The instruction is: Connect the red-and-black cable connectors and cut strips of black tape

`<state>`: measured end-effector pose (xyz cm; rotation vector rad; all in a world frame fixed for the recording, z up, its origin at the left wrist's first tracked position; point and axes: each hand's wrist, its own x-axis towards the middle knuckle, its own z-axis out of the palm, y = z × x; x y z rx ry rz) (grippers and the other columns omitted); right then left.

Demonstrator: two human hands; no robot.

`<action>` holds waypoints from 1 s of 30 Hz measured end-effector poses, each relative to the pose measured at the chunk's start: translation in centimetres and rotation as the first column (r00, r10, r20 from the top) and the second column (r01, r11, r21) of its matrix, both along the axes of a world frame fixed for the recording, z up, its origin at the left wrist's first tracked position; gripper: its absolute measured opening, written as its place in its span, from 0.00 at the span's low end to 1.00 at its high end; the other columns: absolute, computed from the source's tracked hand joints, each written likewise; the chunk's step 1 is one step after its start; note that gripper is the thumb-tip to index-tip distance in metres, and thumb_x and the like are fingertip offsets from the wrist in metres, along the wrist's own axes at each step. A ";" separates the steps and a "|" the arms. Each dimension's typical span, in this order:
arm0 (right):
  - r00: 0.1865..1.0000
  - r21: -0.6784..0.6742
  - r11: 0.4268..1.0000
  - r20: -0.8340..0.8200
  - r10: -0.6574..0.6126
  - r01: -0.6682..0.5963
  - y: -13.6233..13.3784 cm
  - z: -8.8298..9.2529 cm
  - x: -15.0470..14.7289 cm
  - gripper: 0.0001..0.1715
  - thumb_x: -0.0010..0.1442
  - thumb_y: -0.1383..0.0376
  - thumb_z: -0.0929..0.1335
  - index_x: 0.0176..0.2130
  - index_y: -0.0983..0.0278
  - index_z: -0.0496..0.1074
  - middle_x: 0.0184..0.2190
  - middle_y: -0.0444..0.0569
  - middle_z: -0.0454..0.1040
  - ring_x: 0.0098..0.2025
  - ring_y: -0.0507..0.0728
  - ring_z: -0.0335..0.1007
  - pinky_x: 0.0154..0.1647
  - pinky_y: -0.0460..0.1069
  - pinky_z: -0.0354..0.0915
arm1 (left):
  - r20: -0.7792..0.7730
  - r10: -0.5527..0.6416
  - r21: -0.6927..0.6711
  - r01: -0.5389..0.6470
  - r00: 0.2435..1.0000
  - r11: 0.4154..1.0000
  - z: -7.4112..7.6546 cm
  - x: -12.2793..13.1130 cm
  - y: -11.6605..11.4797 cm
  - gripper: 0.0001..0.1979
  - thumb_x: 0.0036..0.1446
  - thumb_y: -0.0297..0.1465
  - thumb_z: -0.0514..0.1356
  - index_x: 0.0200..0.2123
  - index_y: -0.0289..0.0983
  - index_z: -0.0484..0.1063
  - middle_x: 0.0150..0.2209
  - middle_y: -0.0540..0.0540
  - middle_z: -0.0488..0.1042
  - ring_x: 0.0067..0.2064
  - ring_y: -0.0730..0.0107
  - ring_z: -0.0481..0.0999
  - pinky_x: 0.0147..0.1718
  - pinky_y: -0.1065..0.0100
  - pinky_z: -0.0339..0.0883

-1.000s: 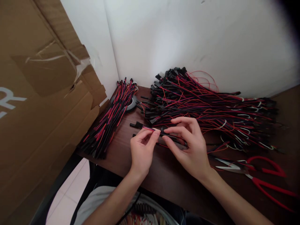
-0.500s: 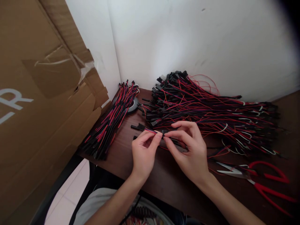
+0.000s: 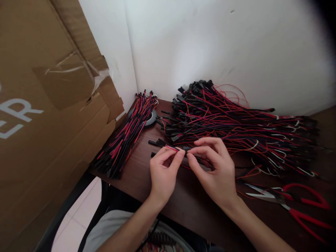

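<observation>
My left hand is closed, pinching the thin red and dark wires of a cable between thumb and forefinger. At the fingertips of my right hand, a small black connector is pinched between thumb and forefinger, while the other fingers curl loosely. The two sets of fingertips are a small gap apart, just above the table. Beyond my left hand, a black plug end sticks out to the left. Fine detail at the fingertips is too small to make out.
A large pile of cables lies along the wall. A smaller cable bundle rests at the left, over a grey tape roll. Red-handled scissors lie open at the right. A cardboard box stands at the left.
The view has shifted slightly, so everything sits a little further right. My fingertips are marginally further apart, showing more of the black connector. Both hands keep their pinch.
</observation>
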<state>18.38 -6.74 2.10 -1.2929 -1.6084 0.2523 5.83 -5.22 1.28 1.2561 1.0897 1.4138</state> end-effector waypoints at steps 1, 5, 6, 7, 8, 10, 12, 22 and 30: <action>1.000 0.002 1.000 0.002 -0.005 0.005 0.0 0.0 0.0 0.02 0.59 0.69 0.68 0.34 0.61 0.72 0.41 0.50 0.65 0.41 0.57 0.67 0.42 0.56 0.69 | -0.007 -0.001 0.010 0.001 1.000 1.000 0.0 0.0 0.0 0.06 0.57 0.28 0.63 0.29 0.35 0.80 0.31 0.47 0.76 0.34 0.70 0.74 0.35 0.71 0.67; 0.999 0.012 0.999 0.003 -0.034 0.034 0.1 -0.1 -0.1 0.02 0.60 0.68 0.68 0.33 0.61 0.71 0.40 0.50 0.64 0.41 0.57 0.67 0.42 0.57 0.69 | -0.027 -0.008 0.037 0.009 1.000 0.999 0.1 0.0 -0.1 0.06 0.57 0.28 0.63 0.30 0.36 0.80 0.31 0.47 0.77 0.35 0.71 0.74 0.36 0.71 0.68; 0.999 0.012 0.999 0.007 -0.039 0.039 0.1 -0.1 -0.2 0.02 0.60 0.68 0.68 0.33 0.61 0.71 0.40 0.50 0.64 0.41 0.57 0.67 0.42 0.56 0.69 | -0.031 -0.007 0.039 0.008 0.999 0.999 0.1 0.0 -0.1 0.06 0.57 0.28 0.63 0.30 0.36 0.80 0.31 0.47 0.77 0.35 0.71 0.74 0.36 0.72 0.68; 0.999 0.010 0.999 0.010 -0.041 0.041 0.1 -0.1 -0.2 0.02 0.60 0.68 0.68 0.33 0.61 0.71 0.40 0.50 0.63 0.41 0.57 0.67 0.41 0.56 0.69 | -0.035 -0.004 0.040 0.006 0.999 0.999 0.0 0.0 -0.1 0.06 0.57 0.28 0.63 0.29 0.36 0.80 0.31 0.47 0.77 0.35 0.71 0.74 0.36 0.72 0.68; 0.999 0.006 0.999 0.013 -0.041 0.041 0.1 -0.1 -0.2 0.02 0.60 0.68 0.68 0.33 0.61 0.70 0.40 0.50 0.63 0.41 0.57 0.66 0.41 0.56 0.69 | -0.038 -0.001 0.040 0.003 0.999 0.999 0.0 0.0 -0.1 0.06 0.57 0.28 0.63 0.29 0.36 0.80 0.31 0.47 0.77 0.34 0.71 0.74 0.35 0.71 0.68; 0.999 0.004 0.999 0.014 -0.038 0.038 0.1 -0.2 -0.3 0.02 0.60 0.68 0.67 0.34 0.61 0.70 0.39 0.50 0.63 0.41 0.57 0.66 0.41 0.56 0.69 | -0.043 0.003 0.040 -0.001 0.999 0.999 0.0 0.0 -0.1 0.06 0.57 0.28 0.63 0.29 0.36 0.80 0.31 0.47 0.77 0.34 0.71 0.74 0.35 0.71 0.68; 0.999 0.000 1.000 0.012 -0.031 0.031 0.1 -0.2 -0.3 0.03 0.61 0.68 0.67 0.34 0.61 0.69 0.39 0.49 0.62 0.41 0.57 0.65 0.41 0.55 0.69 | -0.041 0.000 0.042 0.001 0.999 0.999 0.0 0.0 -0.1 0.06 0.57 0.28 0.63 0.29 0.36 0.80 0.31 0.47 0.77 0.34 0.70 0.74 0.35 0.71 0.68; 0.999 0.034 0.999 0.045 -0.027 0.025 -0.1 -0.6 -0.4 0.03 0.63 0.69 0.65 0.35 0.61 0.68 0.39 0.50 0.62 0.41 0.57 0.65 0.39 0.54 0.68 | -0.010 -0.002 0.027 0.003 1.000 1.000 0.0 0.1 0.0 0.07 0.57 0.29 0.63 0.29 0.36 0.80 0.30 0.47 0.76 0.34 0.71 0.74 0.34 0.72 0.68; 0.987 -0.054 0.998 -0.161 -0.018 0.010 0.2 -0.5 -0.2 0.03 0.63 0.65 0.66 0.39 0.61 0.70 0.40 0.51 0.66 0.38 0.55 0.66 0.28 0.49 0.65 | -0.001 0.001 0.008 -0.001 1.000 1.000 0.1 0.1 -0.1 0.07 0.56 0.29 0.63 0.28 0.35 0.79 0.30 0.47 0.76 0.34 0.70 0.73 0.34 0.71 0.67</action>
